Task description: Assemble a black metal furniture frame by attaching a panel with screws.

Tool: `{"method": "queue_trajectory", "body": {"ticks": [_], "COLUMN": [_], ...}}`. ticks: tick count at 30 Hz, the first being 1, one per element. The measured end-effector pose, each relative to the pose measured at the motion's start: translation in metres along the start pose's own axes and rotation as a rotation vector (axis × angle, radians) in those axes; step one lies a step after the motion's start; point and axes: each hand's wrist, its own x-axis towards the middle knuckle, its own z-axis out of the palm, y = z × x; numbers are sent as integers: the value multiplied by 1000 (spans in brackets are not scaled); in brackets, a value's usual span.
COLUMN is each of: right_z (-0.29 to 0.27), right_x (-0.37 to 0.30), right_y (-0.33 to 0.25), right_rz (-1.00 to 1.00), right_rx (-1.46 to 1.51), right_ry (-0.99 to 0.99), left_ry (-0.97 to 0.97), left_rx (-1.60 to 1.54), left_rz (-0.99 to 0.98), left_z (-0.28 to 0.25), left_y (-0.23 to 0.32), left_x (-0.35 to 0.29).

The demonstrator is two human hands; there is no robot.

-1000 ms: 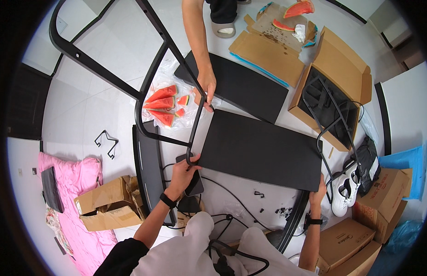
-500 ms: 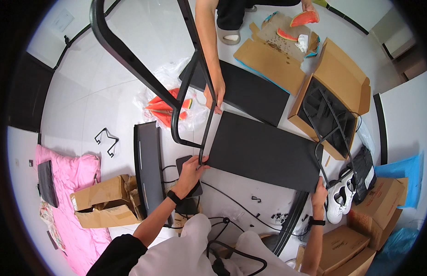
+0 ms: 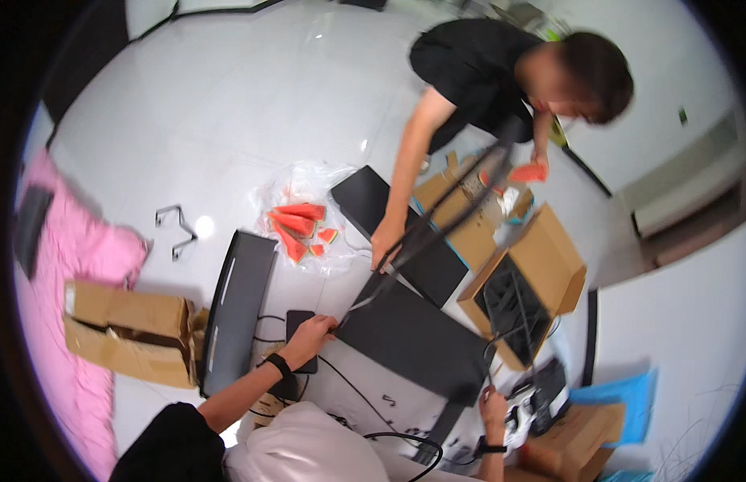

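I can't read any wording or numbers from where I'm standing. The brown carton (image 3: 578, 430) near the floor's (image 3: 228, 120) right edge is too blurred to make out any print, and the dark package (image 3: 547, 395) just beside it shows only a pale, illegible patch.

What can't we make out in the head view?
In the head view:
Black frame: raised end smeared by motion blur.
Left hand: blur hides its exact contact near the board's corner.
Right hand: also blurred, contact unclear.
Small floor parts: too small and blurred to identify.
Light trousers: cut off by lower edge.
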Motion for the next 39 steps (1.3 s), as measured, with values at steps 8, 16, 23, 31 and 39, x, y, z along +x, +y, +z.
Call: {"method": "queue_trajectory", "body": {"ticks": [8, 16, 23, 31, 39], "right_z": [-246, -243, -190, -166, -162], "right_x": [62, 175, 233, 244, 254], "right_y": [-153, -274, -350, -338, -350], "right_rz": [-101, -226, -332, -218, -223], "right_rx": [738, 679, 925, 833, 930], "right_ry": [-132, -181, -186, 31, 1], "left_ry": [119, 123, 75, 60, -100], "left_rx": [112, 77, 34, -52, -1038], "left_rz": [102, 30, 3, -245, -796], "left_z": [-6, 7, 8, -25, -3], "left_y": [13, 6, -5, 18, 36], "left_x": [-3, -5, -4, -6, -44]}}
